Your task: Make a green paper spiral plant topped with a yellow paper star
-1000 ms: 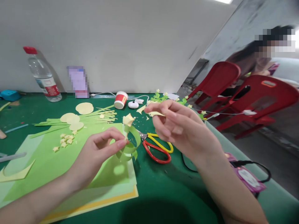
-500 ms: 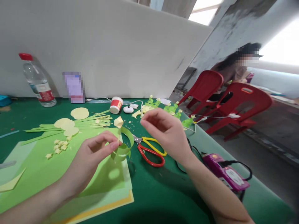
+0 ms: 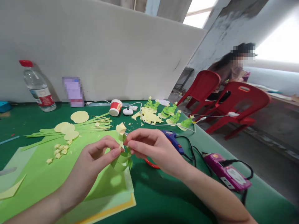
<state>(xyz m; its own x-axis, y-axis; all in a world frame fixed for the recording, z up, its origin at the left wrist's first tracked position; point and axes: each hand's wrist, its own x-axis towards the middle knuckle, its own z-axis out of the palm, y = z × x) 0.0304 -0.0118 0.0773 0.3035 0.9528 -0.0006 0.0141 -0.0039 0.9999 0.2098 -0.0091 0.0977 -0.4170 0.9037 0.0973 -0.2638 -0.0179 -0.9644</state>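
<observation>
My left hand pinches a curled green paper strip that carries a small pale-yellow paper star on a thin stem. My right hand has its fingertips pressed on the same strip, right beside the left thumb. Both hands hover just above a stack of green and yellow paper sheets on the green table. Red-handled scissors lie mostly hidden under my right hand.
Yellow paper discs, thin green strips and small stars lie at the left. A water bottle, a red cup, paper trees, a blue glue gun and a pink device are about. A person sits by red chairs.
My right hand came down from mid-air and closed onto the green strip next to my left hand. The view shifted, so the glue gun now shows and the scissors are covered.
</observation>
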